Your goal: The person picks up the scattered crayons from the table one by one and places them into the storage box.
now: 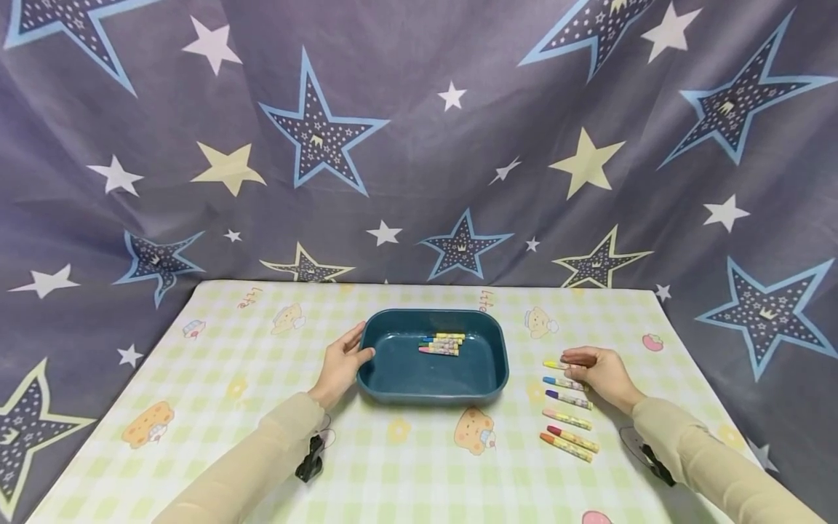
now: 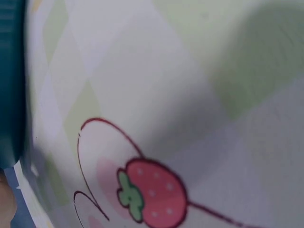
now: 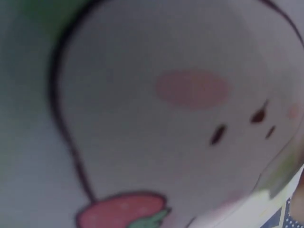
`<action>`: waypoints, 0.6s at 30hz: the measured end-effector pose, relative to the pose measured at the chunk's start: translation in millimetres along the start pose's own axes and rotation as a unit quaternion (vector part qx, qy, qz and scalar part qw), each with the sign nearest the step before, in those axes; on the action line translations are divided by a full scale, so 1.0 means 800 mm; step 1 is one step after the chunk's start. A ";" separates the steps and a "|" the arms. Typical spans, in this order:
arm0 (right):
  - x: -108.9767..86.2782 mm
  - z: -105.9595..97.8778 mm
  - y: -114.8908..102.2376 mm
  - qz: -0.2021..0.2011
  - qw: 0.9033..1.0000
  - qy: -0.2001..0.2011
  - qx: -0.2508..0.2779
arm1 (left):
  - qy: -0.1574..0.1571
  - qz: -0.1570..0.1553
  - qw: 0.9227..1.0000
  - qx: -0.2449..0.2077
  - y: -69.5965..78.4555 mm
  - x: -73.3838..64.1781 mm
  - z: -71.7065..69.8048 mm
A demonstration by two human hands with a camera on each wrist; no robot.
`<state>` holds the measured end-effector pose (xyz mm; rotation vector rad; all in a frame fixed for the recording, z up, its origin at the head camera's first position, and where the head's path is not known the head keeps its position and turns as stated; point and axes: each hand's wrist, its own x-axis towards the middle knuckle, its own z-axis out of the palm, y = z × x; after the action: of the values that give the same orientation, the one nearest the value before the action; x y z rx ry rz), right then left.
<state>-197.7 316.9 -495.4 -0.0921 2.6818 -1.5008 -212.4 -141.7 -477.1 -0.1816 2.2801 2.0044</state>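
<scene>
A dark teal rectangular plastic basin sits mid-table. My left hand grips its left side, thumb over the rim and fingers along the outer wall. In the left wrist view the basin's wall shows at the left edge. Several crayons in yellow wrappers lie side by side inside it. To the right, my right hand pinches a yellow crayon at the top of a column. Below lie a blue crayon, a dark blue crayon, a pale pink crayon, a red crayon and an orange crayon.
A green-checked cloth with cartoon prints covers the table. A grey curtain patterned with stars hangs behind it and at both sides. Black wrist devices sit under both sleeves. The right wrist view shows mostly blurred cloth.
</scene>
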 end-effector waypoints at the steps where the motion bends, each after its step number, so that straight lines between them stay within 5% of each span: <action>1: 0.000 0.001 -0.001 -0.003 1.000 0.006 -0.009 | 0.001 0.000 1.000 -0.001 0.000 0.000 0.000; 18: 0.001 0.006 -0.010 0.010 0.998 0.044 -0.050 | 0.000 0.001 1.000 -0.003 -0.001 0.003 0.000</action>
<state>-197.9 308.5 -490.9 -0.0024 2.8178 -1.3964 -214.2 -141.9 -478.2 -0.1786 2.2752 2.0125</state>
